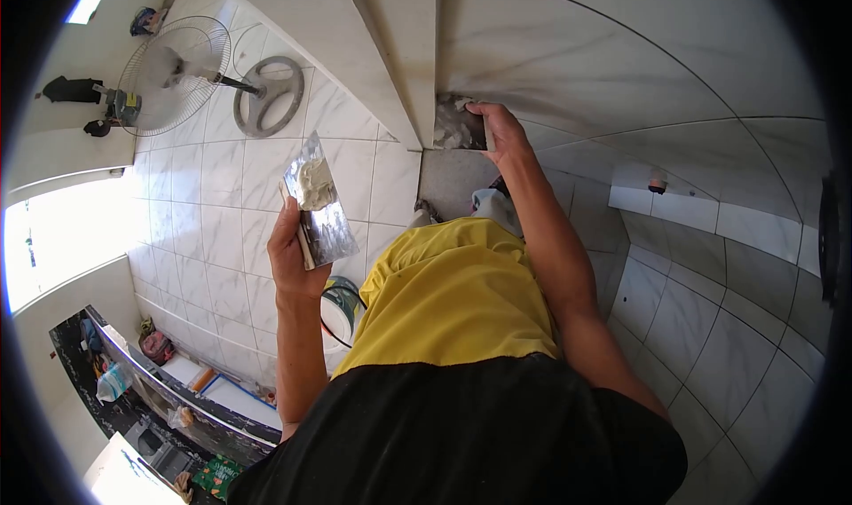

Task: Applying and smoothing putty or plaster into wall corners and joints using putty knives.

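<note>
In my left hand (295, 261) is a flat metal plastering trowel (330, 230), its blade tilted and a lump of off-white putty (315, 184) on its face. The fingers close round its handle side. My right hand (504, 134) reaches forward to the foot of the white wall corner. It grips the right edge of a dark flat scraper (463, 130) smeared with whitish paste, close to the wall; whether the blade touches the wall I cannot tell.
A pedestal fan (177, 74) with a round base (269, 97) stands at the far left. A bucket (337, 310) sits by my left forearm. A dark cluttered counter (151, 381) is at lower left. Marble-look tiles (674, 327) line the right side, where a pipe stub (657, 185) sticks out.
</note>
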Tool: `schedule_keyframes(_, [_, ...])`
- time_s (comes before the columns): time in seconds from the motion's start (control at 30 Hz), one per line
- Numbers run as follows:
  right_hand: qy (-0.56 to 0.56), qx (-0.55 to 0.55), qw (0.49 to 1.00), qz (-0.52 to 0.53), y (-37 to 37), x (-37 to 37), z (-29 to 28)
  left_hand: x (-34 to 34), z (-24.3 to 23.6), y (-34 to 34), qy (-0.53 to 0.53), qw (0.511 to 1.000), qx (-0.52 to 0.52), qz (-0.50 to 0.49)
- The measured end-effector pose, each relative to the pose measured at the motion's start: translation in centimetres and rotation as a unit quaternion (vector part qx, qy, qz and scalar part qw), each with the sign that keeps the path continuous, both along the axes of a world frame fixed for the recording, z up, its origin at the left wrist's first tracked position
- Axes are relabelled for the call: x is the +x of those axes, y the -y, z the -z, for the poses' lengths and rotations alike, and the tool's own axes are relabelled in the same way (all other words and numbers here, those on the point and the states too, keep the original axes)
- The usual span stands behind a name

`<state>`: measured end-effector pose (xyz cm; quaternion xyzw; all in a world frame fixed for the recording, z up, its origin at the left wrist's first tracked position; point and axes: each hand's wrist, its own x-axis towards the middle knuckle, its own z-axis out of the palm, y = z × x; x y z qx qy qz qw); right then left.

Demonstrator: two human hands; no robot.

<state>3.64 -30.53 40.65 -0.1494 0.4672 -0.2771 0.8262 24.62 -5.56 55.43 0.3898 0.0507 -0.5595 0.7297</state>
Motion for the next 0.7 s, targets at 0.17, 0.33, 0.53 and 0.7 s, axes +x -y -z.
schedule_keyframes(0.17, [0.017, -0.005, 1.0, 0.009, -0.1, -0.2, -1.8, -0.2, -0.3, 0.2, 0.006, 1.0, -0.002, 0.01])
schedule_keyframes(0.33, [0.025, -0.017, 0.999, 0.02, -0.9, 0.3, -6.5, -0.5, -0.6, 0.3, 0.001, 1.0, -0.001, 0.009])
schedule_keyframes(0.53, [0.015, -0.026, 0.999, 0.035, -0.9, 0.1, -8.4, -0.7, -0.7, 0.4, -0.005, 1.0, -0.012, 0.016])
schedule_keyframes(0.7, [0.034, -0.04, 0.998, 0.045, -1.5, 0.3, -11.9, -0.5, -0.3, 0.1, 0.0, 0.999, -0.026, 0.025])
